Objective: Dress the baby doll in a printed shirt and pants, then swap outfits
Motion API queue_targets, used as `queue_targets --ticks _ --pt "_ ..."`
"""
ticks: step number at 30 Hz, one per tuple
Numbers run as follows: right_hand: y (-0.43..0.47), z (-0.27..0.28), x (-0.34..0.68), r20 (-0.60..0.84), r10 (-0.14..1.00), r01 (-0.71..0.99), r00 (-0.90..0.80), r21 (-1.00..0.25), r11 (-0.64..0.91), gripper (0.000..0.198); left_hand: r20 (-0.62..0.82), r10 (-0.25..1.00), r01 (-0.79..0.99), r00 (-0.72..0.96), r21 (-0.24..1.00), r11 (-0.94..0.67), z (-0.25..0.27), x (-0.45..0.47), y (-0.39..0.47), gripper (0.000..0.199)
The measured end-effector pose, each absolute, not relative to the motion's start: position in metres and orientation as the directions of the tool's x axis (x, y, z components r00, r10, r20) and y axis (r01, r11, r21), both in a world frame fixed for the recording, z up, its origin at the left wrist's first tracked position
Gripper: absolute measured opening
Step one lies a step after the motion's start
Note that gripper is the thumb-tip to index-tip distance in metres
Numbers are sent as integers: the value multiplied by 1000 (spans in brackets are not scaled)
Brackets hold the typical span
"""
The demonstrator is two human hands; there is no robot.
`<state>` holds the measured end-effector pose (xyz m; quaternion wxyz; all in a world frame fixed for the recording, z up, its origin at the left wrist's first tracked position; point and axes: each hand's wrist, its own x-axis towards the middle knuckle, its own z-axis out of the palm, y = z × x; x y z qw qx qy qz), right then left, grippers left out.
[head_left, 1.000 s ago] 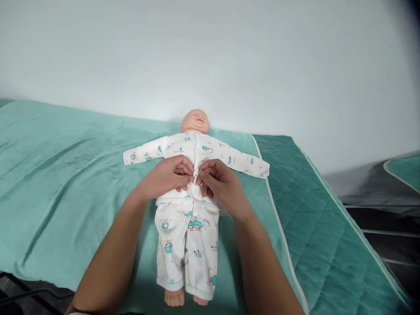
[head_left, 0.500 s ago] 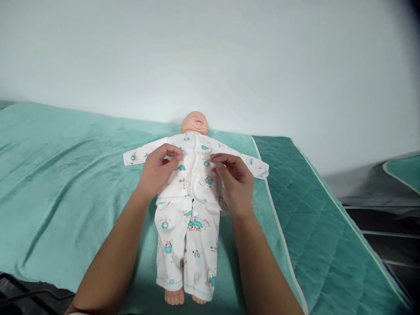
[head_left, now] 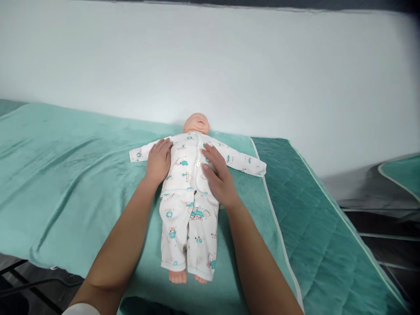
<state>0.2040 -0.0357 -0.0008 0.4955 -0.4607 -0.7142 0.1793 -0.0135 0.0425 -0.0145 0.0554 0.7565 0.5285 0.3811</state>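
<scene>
A baby doll (head_left: 197, 123) lies on its back with its arms spread, its bald head toward the wall. It wears a white printed shirt (head_left: 182, 175) with a button down the front and matching trousers (head_left: 173, 240); its bare feet poke out below. Flat against the left side of the shirt, near the armpit, rests my left hand (head_left: 159, 162), fingers stretched out. My right hand (head_left: 221, 177) lies open over the right side of the shirt front, thumb apart, beside the button. Neither hand grips anything.
Under the doll is a light green blanket (head_left: 82, 175) with some wrinkles. A darker quilted green mat (head_left: 321, 227) lies to the right. Behind stands a white wall (head_left: 210, 65). Dark metal bars (head_left: 393, 236) show at the lower right, and a cable (head_left: 42, 284) at lower left.
Both hands have opened from curled fingers over the chest and come down flat on the shirt. My left hand shifted outward to the doll's side. The camera view tilted slightly.
</scene>
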Motion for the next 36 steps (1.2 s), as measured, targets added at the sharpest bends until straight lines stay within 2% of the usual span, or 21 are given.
queue_targets --ticks 4,8,11,15,17,20,23,26,29,36 --pt "-49 -16 216 471 881 444 -41 -781 439 52 411 907 900 93 355 -253 -21 -30 28 53" --pt "-90 -31 227 356 933 481 -47 -811 333 61 394 919 936 -19 331 -123 -30 -58 15 61" --pt "-132 -39 233 342 932 582 -121 -736 346 56 370 922 935 -116 354 -24 -35 -76 10 61" --pt "-167 -45 250 351 922 755 -164 -556 347 50 324 929 935 -180 350 59 -35 -93 10 65" --pt "-168 -47 264 340 932 840 -130 -461 285 51 314 931 945 -184 318 80 -34 -98 13 63" --pt "-149 -49 291 309 951 930 25 -355 91 59 275 948 959 -158 271 81 -32 -105 22 62" --pt "-118 -49 316 259 944 948 205 -294 -125 67 249 964 973 -91 228 33 -32 -111 32 61" --pt "-89 -47 333 216 924 929 316 -268 -255 72 236 971 982 -42 189 -3 -32 -118 41 62" --pt "-69 -48 343 204 916 921 345 -260 -289 72 238 971 986 -18 164 -22 -31 -128 49 65" --pt "-56 -52 355 183 941 930 285 -289 -226 64 310 944 981 -111 183 56 -27 -140 56 67"
